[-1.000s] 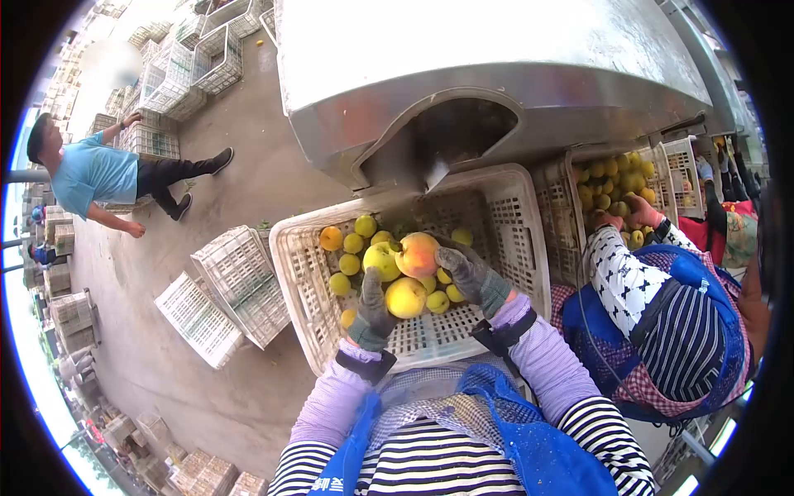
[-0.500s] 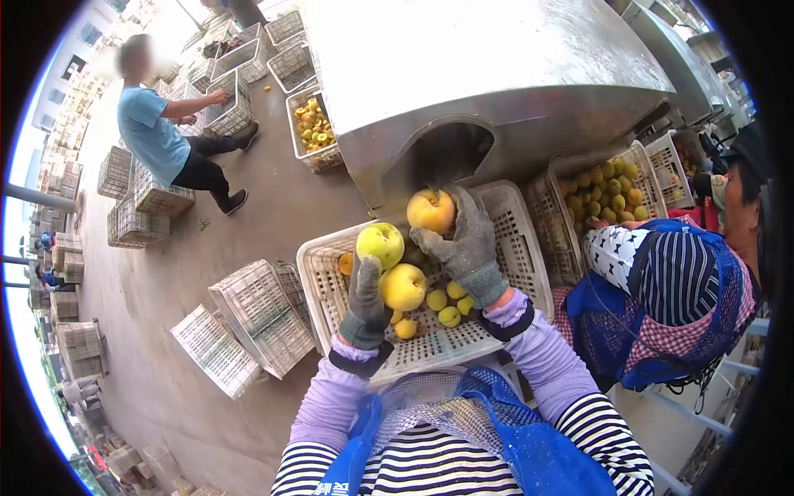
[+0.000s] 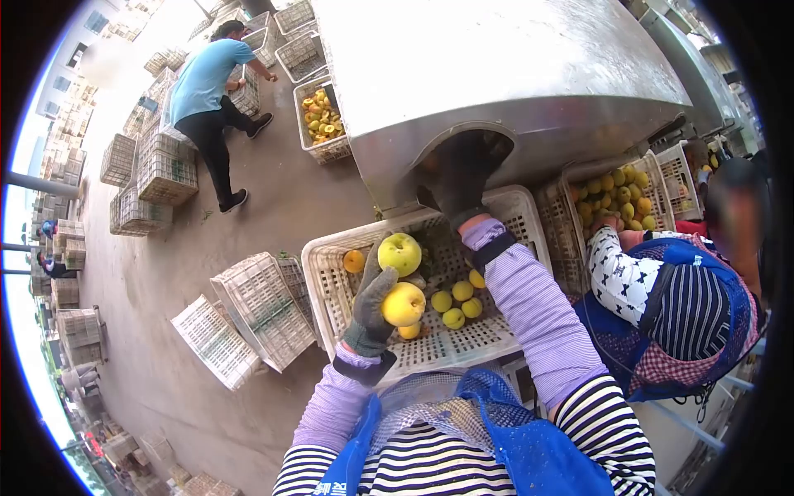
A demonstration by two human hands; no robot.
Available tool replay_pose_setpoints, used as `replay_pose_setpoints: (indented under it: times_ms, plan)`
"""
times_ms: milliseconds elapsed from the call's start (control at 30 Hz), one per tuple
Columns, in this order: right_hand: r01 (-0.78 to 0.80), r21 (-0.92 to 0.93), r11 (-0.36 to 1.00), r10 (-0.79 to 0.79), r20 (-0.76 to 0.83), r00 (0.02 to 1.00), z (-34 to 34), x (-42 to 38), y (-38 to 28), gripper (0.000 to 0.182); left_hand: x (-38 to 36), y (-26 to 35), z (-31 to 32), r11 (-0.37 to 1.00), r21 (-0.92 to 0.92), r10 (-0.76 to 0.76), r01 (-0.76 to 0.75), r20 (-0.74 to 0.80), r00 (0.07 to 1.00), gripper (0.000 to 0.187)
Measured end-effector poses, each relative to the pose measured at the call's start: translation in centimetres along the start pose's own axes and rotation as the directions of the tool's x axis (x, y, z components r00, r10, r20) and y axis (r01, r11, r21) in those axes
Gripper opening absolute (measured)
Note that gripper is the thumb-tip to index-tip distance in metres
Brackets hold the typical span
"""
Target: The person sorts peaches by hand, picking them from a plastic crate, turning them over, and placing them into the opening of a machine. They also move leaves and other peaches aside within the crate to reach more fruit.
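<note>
My left hand (image 3: pixel 371 307), in a grey glove, holds a green-yellow fruit (image 3: pixel 399 254) and a yellow fruit (image 3: pixel 404 304) above a white plastic crate (image 3: pixel 451 351). My right hand (image 3: pixel 460 186), also gloved, reaches into the dark opening (image 3: pixel 488 153) of a metal machine; its fingers are lost in shadow, and whether it holds anything is hidden. Several small yellow fruits (image 3: pixel 453 318) lie in the crate below, and an orange one (image 3: pixel 354 261) is at its left side.
The metal machine (image 3: pixel 496 58) stands ahead. At right a person (image 3: pixel 678 306) reaches into a crate of fruit (image 3: pixel 659 183). Another person in blue (image 3: pixel 207 83) bends by stacked crates at upper left. A crate of cut fruit (image 3: pixel 329 150) and tilted crates (image 3: pixel 263 310) stand left.
My right hand has moved up and forward into the machine's opening, and the orange-yellow fruit it held is out of sight. My left hand still holds its two fruits. The person in blue has bent forward.
</note>
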State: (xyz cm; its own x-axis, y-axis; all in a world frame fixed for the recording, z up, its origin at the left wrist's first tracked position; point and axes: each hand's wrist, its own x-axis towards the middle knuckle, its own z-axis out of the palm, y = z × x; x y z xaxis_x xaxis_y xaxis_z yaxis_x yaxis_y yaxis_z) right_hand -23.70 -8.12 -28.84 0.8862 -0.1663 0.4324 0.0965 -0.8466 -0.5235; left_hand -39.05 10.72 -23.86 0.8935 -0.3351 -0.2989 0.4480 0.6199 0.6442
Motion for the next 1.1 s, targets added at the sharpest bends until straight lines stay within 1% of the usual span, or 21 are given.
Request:
replay_pose_setpoints:
  times_ms: [33,100,133,200,300,333,433,500,533,633,667,767,800,867,900,967,1000,1033,1067,1100]
  plan:
    - [0.050,-0.197,0.979,-0.052,-0.006,0.999,-1.7,1.0,-1.1,0.066,-0.1,0.1,-0.2,1.000,-0.025,-0.011,0.011,0.028,1.000,0.064]
    - [-0.013,0.046,0.999,0.011,0.041,0.999,-5.9,0.7,-2.9,0.069,0.7,0.3,-0.4,0.996,-0.079,-0.034,0.041,0.090,0.995,0.066]
    - [-0.040,0.163,0.986,0.031,0.059,0.998,-8.0,-0.9,-4.1,0.071,0.5,0.2,-0.3,0.998,0.033,0.041,-0.045,0.089,0.995,0.067]
    - [-0.207,0.358,0.911,0.090,0.316,0.944,-11.0,-5.4,-5.7,0.078,0.6,-0.4,0.1,0.947,0.247,0.186,-0.205,0.097,0.978,0.069]
    - [-0.230,0.527,0.818,-0.026,0.433,0.901,-11.9,-9.7,-6.9,0.083,0.6,-0.8,0.5,0.949,0.242,0.172,-0.203,0.143,0.975,0.069]
    - [-0.223,0.516,0.827,-0.019,0.422,0.906,-12.3,-8.7,-6.4,0.084,1.9,-0.4,1.6,0.966,0.224,0.104,-0.132,0.132,0.986,0.081]
    - [-0.170,0.495,0.852,-0.024,0.361,0.932,-13.0,-8.0,-6.7,0.086,3.0,-0.1,2.1,0.956,0.242,0.109,-0.165,0.230,0.967,0.080]
    - [-0.149,0.480,0.864,-0.016,0.324,0.946,-12.7,-7.0,-6.0,0.085,3.6,0.2,2.9,0.984,0.137,0.078,-0.114,0.244,0.967,0.079]
    - [-0.083,0.472,0.878,-0.057,0.275,0.960,-12.1,-6.3,-5.4,0.080,3.9,0.2,3.2,0.993,0.085,0.063,-0.088,0.253,0.965,0.079]
    - [-0.044,0.261,0.964,0.020,0.093,0.995,-8.2,-4.2,-2.9,0.065,5.1,-0.1,2.9,0.986,0.165,0.012,-0.035,0.140,0.990,0.075]
    - [-0.038,0.082,0.996,0.024,0.160,0.987,-7.3,-3.2,-2.1,0.057,4.9,-0.2,3.3,0.969,0.240,0.057,-0.066,0.046,0.997,0.073]
    - [-0.074,0.023,0.997,0.070,0.128,0.989,-4.0,-2.6,0.5,0.054,4.8,-1.4,0.9,0.977,0.213,0.013,-0.025,0.058,0.998,0.070]
    - [-0.043,0.023,0.999,0.039,0.126,0.991,-3.8,-1.2,0.9,0.054,5.0,-1.2,1.5,0.980,0.199,-0.004,0.002,0.010,1.000,0.067]
    - [0.020,0.020,1.000,-0.022,0.112,0.993,-3.7,-0.1,0.8,0.055,4.8,-1.7,0.8,0.992,0.120,-0.035,0.038,-0.030,0.999,0.065]
    - [0.075,-0.022,0.997,-0.073,0.055,0.996,-3.0,0.9,0.9,0.055,4.8,-1.9,0.5,0.995,0.081,-0.047,0.051,-0.047,0.998,0.065]
    - [0.168,-0.109,0.980,-0.174,-0.052,0.983,-1.4,2.5,1.1,0.055,5.6,-2.5,0.1,1.000,0.007,-0.008,0.008,-0.103,0.995,0.062]
    - [0.091,-0.021,0.996,-0.091,-0.004,0.996,-1.7,2.5,0.9,0.060,5.6,-2.6,0.0,1.000,-0.030,0.005,-0.009,-0.133,0.991,0.060]
    - [0.005,0.062,0.998,-0.009,0.056,0.998,-2.7,3.6,0.9,0.065,5.9,-2.4,0.9,0.896,0.403,0.214,-0.187,-0.023,0.977,0.055]
    - [-0.073,0.136,0.988,0.059,0.108,0.992,-3.7,4.0,0.3,0.070,6.2,-3.0,0.0,0.884,0.420,0.242,-0.207,-0.031,0.970,0.056]
    - [-0.122,0.238,0.963,0.085,0.160,0.983,-5.1,3.3,-0.3,0.076,6.4,-3.3,-0.7,0.875,0.428,0.259,-0.227,-0.018,0.966,0.056]
